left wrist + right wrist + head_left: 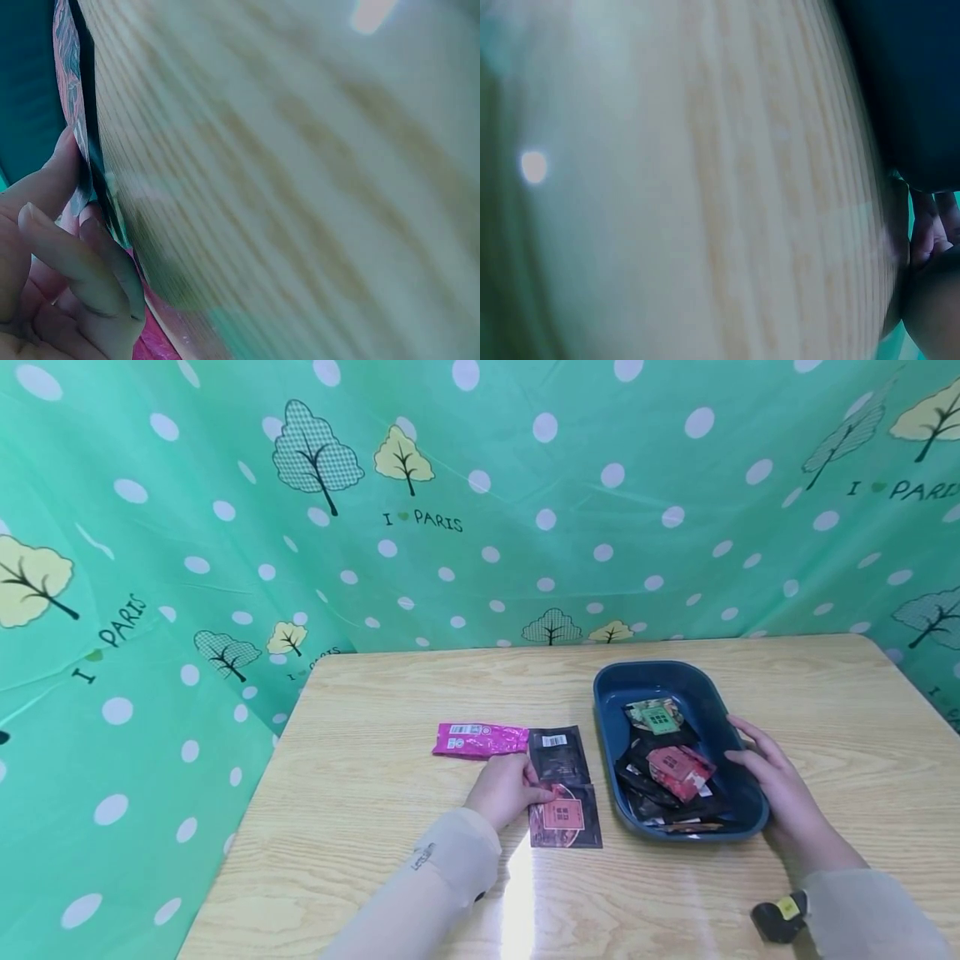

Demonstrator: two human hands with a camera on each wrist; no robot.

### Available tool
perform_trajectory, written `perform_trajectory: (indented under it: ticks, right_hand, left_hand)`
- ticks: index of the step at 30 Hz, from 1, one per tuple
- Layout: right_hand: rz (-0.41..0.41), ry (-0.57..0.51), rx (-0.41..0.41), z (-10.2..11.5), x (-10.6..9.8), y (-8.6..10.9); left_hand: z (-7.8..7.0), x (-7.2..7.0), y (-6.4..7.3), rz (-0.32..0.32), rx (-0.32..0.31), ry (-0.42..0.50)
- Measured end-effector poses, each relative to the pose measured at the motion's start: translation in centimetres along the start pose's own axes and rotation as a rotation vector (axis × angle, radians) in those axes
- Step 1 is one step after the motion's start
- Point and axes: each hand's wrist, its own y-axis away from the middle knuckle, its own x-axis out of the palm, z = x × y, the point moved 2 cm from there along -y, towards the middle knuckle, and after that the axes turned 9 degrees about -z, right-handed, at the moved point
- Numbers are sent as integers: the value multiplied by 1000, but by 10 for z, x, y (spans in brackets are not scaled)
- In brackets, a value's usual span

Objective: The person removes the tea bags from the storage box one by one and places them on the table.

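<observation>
My left hand (pixel 504 792) pinches the upper left edge of a dark sachet with a pink label (pixel 562 817), lying on the table; in the left wrist view the thumb and fingers are on either side of the sachet's edge (pixel 69 71). Just above it lies another dark sachet with a white barcode (pixel 558 758). To the left of that one is a bright pink packet (pixel 480 740). On the right, my right hand (pixel 776 781) holds the side of a dark blue tub (pixel 609 727), its thumb over the rim. Most of its fingers are hidden in the right wrist view.
Inside the tub are several dark sachets, with a green-labelled sachet (pixel 658 718) and a red-labelled sachet (pixel 678 770) on top. They lie on a light wooden table (pixel 360 827). A green patterned cloth (pixel 480 527) hangs behind and at the sides.
</observation>
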Motion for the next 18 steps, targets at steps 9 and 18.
perform_trajectory:
  ticks: [9,18]
  right_hand:
    - [-8,43,-11,0,0,-1]
    - [-32,77,10,0,0,-1]
  left_hand:
    - [-2,1,-2,-7,5,-76]
    - [-3,0,-1,-13,6,-90]
